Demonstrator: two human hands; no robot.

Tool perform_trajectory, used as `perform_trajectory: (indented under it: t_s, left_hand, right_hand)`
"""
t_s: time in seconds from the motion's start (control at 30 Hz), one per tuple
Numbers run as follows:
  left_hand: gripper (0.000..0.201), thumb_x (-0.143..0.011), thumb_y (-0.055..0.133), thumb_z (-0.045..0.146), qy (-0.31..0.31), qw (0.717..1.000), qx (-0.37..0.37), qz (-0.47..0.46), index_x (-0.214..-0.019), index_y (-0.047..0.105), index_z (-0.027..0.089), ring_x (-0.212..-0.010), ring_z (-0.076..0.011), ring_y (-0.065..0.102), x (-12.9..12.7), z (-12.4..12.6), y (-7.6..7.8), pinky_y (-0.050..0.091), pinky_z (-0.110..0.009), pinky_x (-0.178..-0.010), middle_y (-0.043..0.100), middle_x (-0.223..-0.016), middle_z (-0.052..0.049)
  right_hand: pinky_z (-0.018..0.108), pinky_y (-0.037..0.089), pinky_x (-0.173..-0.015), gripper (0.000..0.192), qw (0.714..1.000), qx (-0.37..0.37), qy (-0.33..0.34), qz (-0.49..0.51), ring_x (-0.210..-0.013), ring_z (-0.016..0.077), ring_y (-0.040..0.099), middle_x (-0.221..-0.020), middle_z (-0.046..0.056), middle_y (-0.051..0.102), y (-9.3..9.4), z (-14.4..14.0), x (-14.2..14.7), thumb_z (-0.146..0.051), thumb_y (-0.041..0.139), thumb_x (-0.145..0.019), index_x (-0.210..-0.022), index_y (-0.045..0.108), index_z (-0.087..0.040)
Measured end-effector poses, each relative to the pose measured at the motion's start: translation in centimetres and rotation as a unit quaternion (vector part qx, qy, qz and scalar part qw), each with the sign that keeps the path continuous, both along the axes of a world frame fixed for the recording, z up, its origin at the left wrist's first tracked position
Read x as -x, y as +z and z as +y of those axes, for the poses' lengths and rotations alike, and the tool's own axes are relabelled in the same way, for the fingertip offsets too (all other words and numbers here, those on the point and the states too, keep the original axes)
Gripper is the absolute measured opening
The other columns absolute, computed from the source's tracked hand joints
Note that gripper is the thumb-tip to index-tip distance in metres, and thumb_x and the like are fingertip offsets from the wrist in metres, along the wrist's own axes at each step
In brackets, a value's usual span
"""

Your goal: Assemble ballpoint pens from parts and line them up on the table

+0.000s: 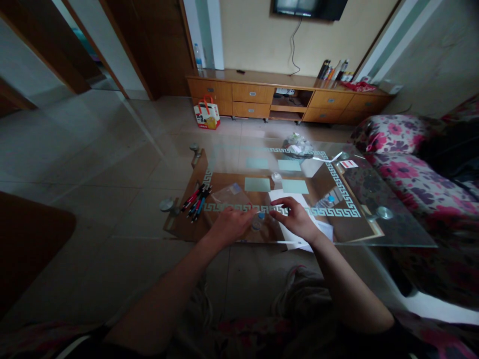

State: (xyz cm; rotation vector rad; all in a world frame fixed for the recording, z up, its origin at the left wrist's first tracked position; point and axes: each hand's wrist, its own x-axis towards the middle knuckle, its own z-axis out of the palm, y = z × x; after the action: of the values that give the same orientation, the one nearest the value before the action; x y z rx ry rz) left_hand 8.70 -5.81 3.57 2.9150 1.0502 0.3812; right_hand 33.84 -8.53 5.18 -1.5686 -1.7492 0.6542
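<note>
While holding left hand (232, 223) and right hand (298, 218) near each other, right of the pen bundle (196, 202), showing curled fingers, but not being able to tell whether gripping anything. Finding clear plastic packet (226, 196) lying just right of that bundle; judging probably light, flexible and slippery, calling for pinching by an edge.

1. The left hand (232, 223) is pointing inward above the glass table (258, 185).
2. The right hand (296, 218) is facing it, fingers bent.
3. Pens (196, 202) are lying heaped near clear plastic (229, 195).
</note>
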Motion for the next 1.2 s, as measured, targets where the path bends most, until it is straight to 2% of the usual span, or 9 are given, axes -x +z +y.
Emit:
perform_trajectory:
  t_s: [0.17,0.47,0.57,0.63,0.7,0.8,0.87,1.0,1.2]
  left_hand:
    - [0.041,-0.093,0.054,0.018,-0.019,1.0,0.006,-0.004,-0.133,0.051,0.023,-0.082,-0.0205,0.069,-0.1,-0.1,0.0,0.049,-0.035,-0.083,0.073,-0.088,-0.006]
    - [0.043,-0.092,0.054,0.018,-0.023,1.0,0.004,0.008,-0.135,0.051,0.024,-0.084,-0.0207,0.07,0.0,-0.1,0.1,0.049,-0.035,-0.084,0.073,-0.091,-0.006]
    - [0.04,-0.095,0.051,0.021,-0.001,1.0,0.001,0.014,-0.134,0.053,0.024,-0.084,-0.0214,0.07,0.0,-0.1,0.3,0.048,-0.035,-0.085,0.073,-0.089,-0.007]
    - [0.037,-0.097,0.049,0.023,0.023,1.0,-0.007,0.016,-0.133,0.054,0.024,-0.082,-0.0216,0.069,0.0,-0.1,0.3,0.048,-0.035,-0.083,0.073,-0.086,-0.008]
    - [0.036,-0.097,0.048,0.024,0.034,0.999,-0.014,0.013,-0.133,0.055,0.024,-0.08,-0.0213,0.069,0.1,0.0,0.2,0.047,-0.035,-0.082,0.073,-0.085,-0.008]
    - [0.036,-0.097,0.048,0.023,0.035,0.999,-0.017,0.003,-0.132,0.055,0.024,-0.08,-0.0201,0.068,0.1,0.0,0.1,0.047,-0.034,-0.083,0.073,-0.085,-0.007]
    - [0.036,-0.097,0.048,0.022,0.031,0.999,-0.014,-0.001,-0.132,0.055,0.024,-0.08,-0.0196,0.068,0.1,0.0,0.1,0.046,-0.034,-0.083,0.073,-0.084,-0.007]
    - [0.036,-0.097,0.048,0.022,0.028,1.0,-0.007,0.006,-0.132,0.055,0.025,-0.079,-0.0207,0.068,0.1,-0.1,0.3,0.046,-0.035,-0.083,0.073,-0.085,-0.007]
    - [0.034,-0.097,0.049,0.022,0.024,1.0,-0.008,0.016,-0.13,0.055,0.025,-0.08,-0.021,0.069,0.1,0.0,0.4,0.045,-0.035,-0.082,0.073,-0.085,-0.007]
  right_hand:
    - [0.034,0.05,-0.084,0.024,0.997,0.025,-0.013,0.069,-0.094,0.0203,0.062,-0.103,0.007,0.067,-0.2,-0.3,1.7,-0.039,0.07,-0.082,-0.098,0.072,-0.022]
    - [0.032,0.05,-0.084,0.021,0.988,0.082,-0.002,0.131,-0.09,0.0193,0.064,-0.095,0.006,0.071,-0.5,0.1,1.9,-0.038,0.069,-0.081,-0.09,0.072,-0.019]
    - [0.034,0.05,-0.084,0.022,0.986,0.094,-0.011,0.135,-0.087,0.0194,0.064,-0.093,0.005,0.072,-0.3,0.7,0.9,-0.039,0.067,-0.082,-0.09,0.071,-0.019]
    - [0.036,0.049,-0.084,0.023,0.992,0.078,-0.041,0.095,-0.087,0.0204,0.063,-0.096,0.007,0.071,-0.2,1.1,-0.3,-0.039,0.064,-0.084,-0.093,0.07,-0.019]
    - [0.039,0.047,-0.089,0.021,0.996,0.027,-0.079,-0.022,-0.095,0.0234,0.06,-0.102,0.01,0.067,-0.5,1.4,-1.5,-0.036,0.062,-0.085,-0.091,0.071,-0.018]
    - [0.047,0.039,-0.096,0.017,0.969,-0.013,-0.107,-0.224,-0.113,0.0309,0.048,-0.119,0.013,0.058,-1.2,1.4,-2.7,-0.031,0.06,-0.087,-0.091,0.072,-0.02]
    - [0.049,0.038,-0.094,0.017,0.947,-0.005,-0.107,-0.303,-0.116,0.0339,0.042,-0.128,0.013,0.052,-1.7,1.3,-3.0,-0.029,0.057,-0.088,-0.093,0.072,-0.022]
    - [0.049,0.036,-0.094,0.018,0.926,-0.001,-0.078,-0.368,-0.119,0.0347,0.037,-0.132,0.013,0.048,-2.6,1.5,-2.9,-0.025,0.055,-0.089,-0.096,0.072,-0.022]
    - [0.05,0.036,-0.094,0.02,0.923,0.016,-0.07,-0.378,-0.118,0.034,0.037,-0.131,0.013,0.047,-3.6,2.0,-3.3,-0.024,0.053,-0.089,-0.096,0.072,-0.021]
